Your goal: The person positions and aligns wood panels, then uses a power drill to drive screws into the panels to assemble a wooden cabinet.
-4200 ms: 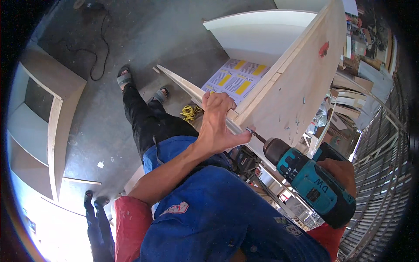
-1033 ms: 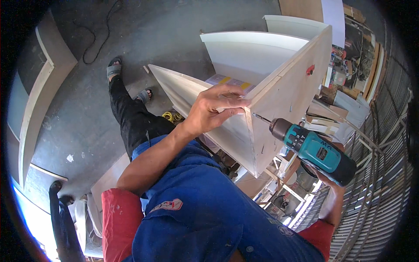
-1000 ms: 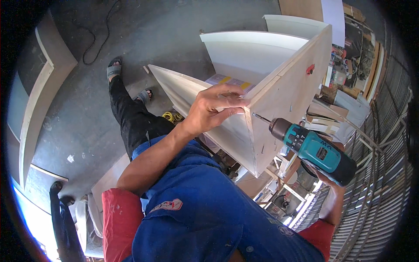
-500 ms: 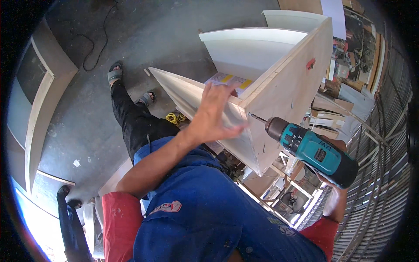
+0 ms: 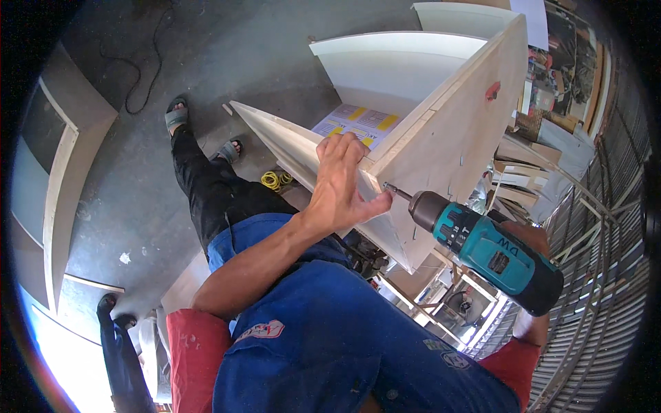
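Note:
My left hand [image 5: 336, 182] grips the corner of an unfinished wooden cabinet [image 5: 451, 131], its fingers hooked over the top edge and its thumb beside the drill bit. My right hand [image 5: 529, 237] is wrapped round a teal and black cordless drill [image 5: 499, 256], partly hidden behind the tool's body. The drill's bit [image 5: 399, 191] points left, its tip at the panel face just below the corner. Whether a screw sits at the tip is too small to tell. A thin screw or nail [image 5: 414, 234] sticks out lower on that panel.
Printed sheets with yellow patches [image 5: 358, 122] lie inside the cabinet. Below its left panel is a coil of yellow cord [image 5: 276, 180]. A person's sandalled foot [image 5: 176, 115] is on the grey floor. Another wooden frame [image 5: 58, 182] stands at far left; metal bars [image 5: 585, 275] line the right.
The drill has moved slightly left, bringing its bit to the panel by the corner. My left hand's fingers have settled onto the edge, with the thumb now beside the bit.

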A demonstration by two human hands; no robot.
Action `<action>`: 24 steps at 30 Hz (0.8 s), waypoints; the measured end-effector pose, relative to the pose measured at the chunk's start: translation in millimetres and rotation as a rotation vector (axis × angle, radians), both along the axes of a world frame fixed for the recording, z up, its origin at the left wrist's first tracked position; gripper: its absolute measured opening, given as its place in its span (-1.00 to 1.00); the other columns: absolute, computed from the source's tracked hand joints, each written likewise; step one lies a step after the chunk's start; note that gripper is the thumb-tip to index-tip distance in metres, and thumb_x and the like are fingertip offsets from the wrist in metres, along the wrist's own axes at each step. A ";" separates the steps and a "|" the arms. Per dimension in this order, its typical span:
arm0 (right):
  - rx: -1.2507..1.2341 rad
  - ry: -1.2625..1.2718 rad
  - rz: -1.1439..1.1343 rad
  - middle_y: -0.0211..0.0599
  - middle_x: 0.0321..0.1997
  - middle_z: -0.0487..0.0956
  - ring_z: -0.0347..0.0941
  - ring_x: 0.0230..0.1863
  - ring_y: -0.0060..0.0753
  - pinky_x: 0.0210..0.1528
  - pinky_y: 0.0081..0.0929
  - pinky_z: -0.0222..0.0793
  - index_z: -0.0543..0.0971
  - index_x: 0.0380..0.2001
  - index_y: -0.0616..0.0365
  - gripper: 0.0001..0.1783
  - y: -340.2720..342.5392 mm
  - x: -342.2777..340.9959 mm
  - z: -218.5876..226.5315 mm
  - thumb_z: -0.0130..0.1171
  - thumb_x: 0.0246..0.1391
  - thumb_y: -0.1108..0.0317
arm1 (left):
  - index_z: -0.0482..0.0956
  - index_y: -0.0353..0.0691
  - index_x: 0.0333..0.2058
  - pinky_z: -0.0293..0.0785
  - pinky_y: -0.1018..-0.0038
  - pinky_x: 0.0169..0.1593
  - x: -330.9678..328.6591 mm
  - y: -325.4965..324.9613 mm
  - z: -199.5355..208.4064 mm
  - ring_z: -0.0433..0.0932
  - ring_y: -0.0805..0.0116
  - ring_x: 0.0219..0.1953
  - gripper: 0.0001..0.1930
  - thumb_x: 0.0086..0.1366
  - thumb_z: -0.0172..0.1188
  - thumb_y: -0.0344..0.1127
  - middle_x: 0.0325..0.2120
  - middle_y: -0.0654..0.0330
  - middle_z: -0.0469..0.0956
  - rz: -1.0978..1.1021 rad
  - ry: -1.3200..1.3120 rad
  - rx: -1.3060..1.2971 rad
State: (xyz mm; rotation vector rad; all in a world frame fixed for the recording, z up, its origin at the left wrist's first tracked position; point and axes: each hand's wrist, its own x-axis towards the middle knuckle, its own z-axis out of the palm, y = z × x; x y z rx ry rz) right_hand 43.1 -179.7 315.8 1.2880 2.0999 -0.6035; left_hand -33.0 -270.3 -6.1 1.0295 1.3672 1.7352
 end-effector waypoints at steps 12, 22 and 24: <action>-0.039 -0.067 -0.121 -0.36 -0.44 0.60 0.52 -0.46 -0.52 -0.41 -0.51 0.39 0.63 -0.34 0.16 -0.65 10.5 8.3 -4.2 0.53 -0.17 0.25 | 0.39 -0.30 -0.17 0.21 0.15 0.01 -1.9 -0.2 -1.1 0.34 0.01 -0.19 -0.38 -0.22 0.44 -0.19 -0.30 0.02 0.31 -0.014 -0.011 -0.001; 0.011 0.032 0.296 -0.11 -0.43 0.65 0.68 -0.33 -0.16 -0.27 -0.33 0.50 0.67 -0.31 0.26 -0.60 27.9 -8.1 -12.0 0.51 -0.24 0.28 | 0.42 -0.34 -0.08 0.31 0.14 0.06 -10.4 -4.8 0.4 0.41 -0.03 -0.11 -0.42 -0.04 0.44 -0.21 -0.20 -0.02 0.41 -0.105 0.063 -0.012; 0.028 0.222 0.475 -0.11 -0.48 0.62 0.65 -0.40 -0.14 -0.34 -0.30 0.47 0.67 -0.33 0.24 -0.61 35.5 -6.6 -8.8 0.47 -0.26 0.24 | 0.45 -0.35 0.02 0.35 0.11 0.13 -23.1 -8.1 4.7 0.45 -0.06 -0.02 -0.40 0.02 0.43 -0.24 -0.10 -0.06 0.47 -0.136 0.055 0.026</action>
